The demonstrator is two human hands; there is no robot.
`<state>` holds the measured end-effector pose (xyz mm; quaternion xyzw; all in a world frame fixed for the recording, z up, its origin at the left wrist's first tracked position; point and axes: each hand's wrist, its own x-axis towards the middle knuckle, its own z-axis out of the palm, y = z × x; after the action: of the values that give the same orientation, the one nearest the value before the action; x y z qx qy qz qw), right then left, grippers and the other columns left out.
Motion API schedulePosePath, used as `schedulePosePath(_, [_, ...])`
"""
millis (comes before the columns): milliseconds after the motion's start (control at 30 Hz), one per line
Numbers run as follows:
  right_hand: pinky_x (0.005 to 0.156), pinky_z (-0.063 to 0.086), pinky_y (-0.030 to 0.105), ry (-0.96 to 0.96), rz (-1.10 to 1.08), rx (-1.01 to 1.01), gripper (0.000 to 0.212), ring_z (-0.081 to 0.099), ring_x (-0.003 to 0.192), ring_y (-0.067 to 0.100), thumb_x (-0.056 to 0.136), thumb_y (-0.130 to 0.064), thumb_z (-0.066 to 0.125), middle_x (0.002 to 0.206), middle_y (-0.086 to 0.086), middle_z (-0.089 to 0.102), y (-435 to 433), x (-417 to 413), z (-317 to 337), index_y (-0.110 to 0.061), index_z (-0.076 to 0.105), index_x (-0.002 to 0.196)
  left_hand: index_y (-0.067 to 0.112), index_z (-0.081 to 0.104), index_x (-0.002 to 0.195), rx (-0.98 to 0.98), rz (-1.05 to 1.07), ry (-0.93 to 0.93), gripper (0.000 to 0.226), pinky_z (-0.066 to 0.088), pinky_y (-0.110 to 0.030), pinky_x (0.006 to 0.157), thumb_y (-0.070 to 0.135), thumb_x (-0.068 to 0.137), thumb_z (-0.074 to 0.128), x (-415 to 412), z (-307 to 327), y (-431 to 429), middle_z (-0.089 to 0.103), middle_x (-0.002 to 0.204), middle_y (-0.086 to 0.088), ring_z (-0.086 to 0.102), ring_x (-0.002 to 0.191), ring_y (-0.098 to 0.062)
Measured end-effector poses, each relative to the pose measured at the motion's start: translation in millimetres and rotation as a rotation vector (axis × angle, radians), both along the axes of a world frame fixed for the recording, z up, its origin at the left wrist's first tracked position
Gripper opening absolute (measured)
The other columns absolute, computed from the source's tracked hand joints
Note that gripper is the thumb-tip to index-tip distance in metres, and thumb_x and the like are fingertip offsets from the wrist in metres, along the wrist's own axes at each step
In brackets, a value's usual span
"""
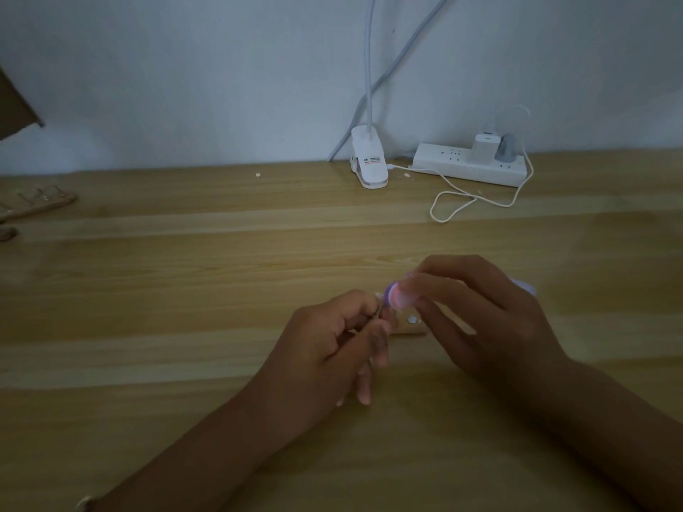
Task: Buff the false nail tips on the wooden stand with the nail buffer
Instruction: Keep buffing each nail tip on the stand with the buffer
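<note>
A: Surface, room?
B: Wooden table [184, 290]; white wall [184, 86]; power strip [443, 162] beyond right hand [491, 319], which grips nail buffer [397, 298].
A: Obscured?
B: Wooden stand [412, 328], mostly hidden between hands; left hand [325, 349] pinches its end, detail too dim.

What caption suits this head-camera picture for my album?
Right hand holds a pink-and-purple nail buffer to the small wooden stand that the left hand steadies on a wooden table.

Matt, grained wooden table [184, 290]; smooth white plastic lamp clip [369, 162] and power strip [443, 160] (slightly glossy).
</note>
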<state>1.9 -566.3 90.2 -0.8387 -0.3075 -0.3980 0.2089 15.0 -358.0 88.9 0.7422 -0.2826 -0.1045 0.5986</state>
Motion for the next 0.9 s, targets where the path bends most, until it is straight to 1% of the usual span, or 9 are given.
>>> schedulePosePath(133, [0.078, 0.054, 0.039, -0.017, 0.045, -0.068, 0.020, 0.069, 0.091, 0.028, 0.091, 0.007, 0.066, 0.102, 0.015, 0.068, 6.5, -1.7, -2.7, -0.002, 0.075, 0.106, 0.022, 0.062, 0.092, -0.014, -0.004, 0.028, 0.012, 0.039, -0.023, 0.037, 0.020, 0.094, 0.050, 0.2, 0.3, -1.2, 0.066, 0.073, -0.001, 0.063, 0.047, -0.020])
schedulePosePath(200, [0.074, 0.055, 0.041, 0.001, 0.014, -0.041, 0.020, 0.069, 0.089, 0.029, 0.088, 0.008, 0.067, 0.101, 0.015, 0.068, 1.0, 0.3, -1.0, -0.001, 0.075, 0.103, 0.025, 0.062, 0.091, -0.009, -0.001, 0.034, 0.013, 0.040, -0.024, 0.037, 0.021, 0.095, 0.050, 0.6, 0.4, -1.9, 0.066, 0.072, -0.001, 0.063, 0.047, -0.021])
schedulePosePath(267, [0.076, 0.054, 0.040, 0.013, 0.004, -0.017, 0.020, 0.068, 0.089, 0.028, 0.087, 0.009, 0.067, 0.100, 0.015, 0.068, 2.1, -0.2, -1.3, -0.002, 0.075, 0.102, 0.025, 0.061, 0.090, -0.008, 0.000, 0.041, 0.013, 0.041, -0.024, 0.037, 0.021, 0.095, 0.050, 0.5, 0.6, -1.9, 0.066, 0.073, -0.001, 0.063, 0.047, -0.020])
schedulePosePath(367, [0.080, 0.053, 0.036, -0.006, 0.023, -0.062, 0.021, 0.067, 0.090, 0.027, 0.088, 0.009, 0.066, 0.100, 0.015, 0.067, 10.9, -1.4, -3.8, -0.003, 0.075, 0.103, 0.022, 0.061, 0.092, -0.016, -0.003, 0.050, 0.014, 0.040, -0.024, 0.037, 0.017, 0.093, 0.048, 0.5, -0.2, -2.1, 0.066, 0.073, -0.002, 0.064, 0.048, -0.021])
schedulePosePath(500, [0.076, 0.053, 0.040, 0.012, -0.004, -0.036, 0.018, 0.068, 0.089, 0.028, 0.088, 0.007, 0.067, 0.100, 0.015, 0.067, 2.8, 2.1, -2.7, -0.002, 0.075, 0.102, 0.023, 0.062, 0.093, -0.012, 0.006, 0.061, 0.012, 0.041, -0.023, 0.037, 0.022, 0.095, 0.050, 1.2, -0.2, -2.8, 0.066, 0.073, -0.001, 0.064, 0.048, -0.020])
schedulePosePath(633, [0.083, 0.052, 0.033, -0.003, 0.031, -0.050, 0.019, 0.066, 0.092, 0.025, 0.091, 0.005, 0.065, 0.101, 0.013, 0.067, 9.0, -0.9, -6.4, -0.005, 0.075, 0.104, 0.026, 0.063, 0.090, -0.033, -0.003, 0.072, 0.019, 0.040, -0.023, 0.037, 0.015, 0.093, 0.047, 0.9, -0.8, -2.7, 0.066, 0.072, -0.001, 0.064, 0.047, -0.021])
schedulePosePath(700, [0.085, 0.051, 0.028, 0.014, -0.012, -0.035, 0.019, 0.066, 0.092, 0.023, 0.091, 0.005, 0.067, 0.102, 0.012, 0.067, 2.3, 1.5, -5.8, -0.005, 0.075, 0.104, 0.027, 0.063, 0.090, -0.032, 0.011, 0.065, 0.017, 0.041, -0.025, 0.036, 0.018, 0.094, 0.050, 0.9, 0.1, -2.3, 0.066, 0.072, -0.002, 0.064, 0.046, -0.021])
schedulePosePath(800, [0.088, 0.047, 0.019, 0.063, -0.080, 0.102, 0.023, 0.065, 0.094, 0.018, 0.086, 0.008, 0.072, 0.101, 0.011, 0.066, -10.0, 6.5, 1.7, -0.006, 0.074, 0.103, 0.027, 0.066, 0.089, -0.051, 0.034, 0.064, 0.015, 0.042, -0.026, 0.035, 0.023, 0.094, 0.052, 1.5, 2.4, -1.5, 0.067, 0.073, -0.003, 0.063, 0.045, -0.022])
schedulePosePath(900, [0.094, 0.042, 0.015, 0.077, -0.014, 0.186, 0.025, 0.061, 0.101, 0.009, 0.089, 0.003, 0.071, 0.102, 0.008, 0.065, -3.7, 2.6, 4.2, -0.012, 0.068, 0.108, 0.026, 0.071, 0.092, -0.059, 0.039, 0.044, 0.017, 0.042, -0.025, 0.035, 0.024, 0.093, 0.054, 1.0, 3.8, -1.5, 0.070, 0.077, -0.002, 0.062, 0.045, -0.020])
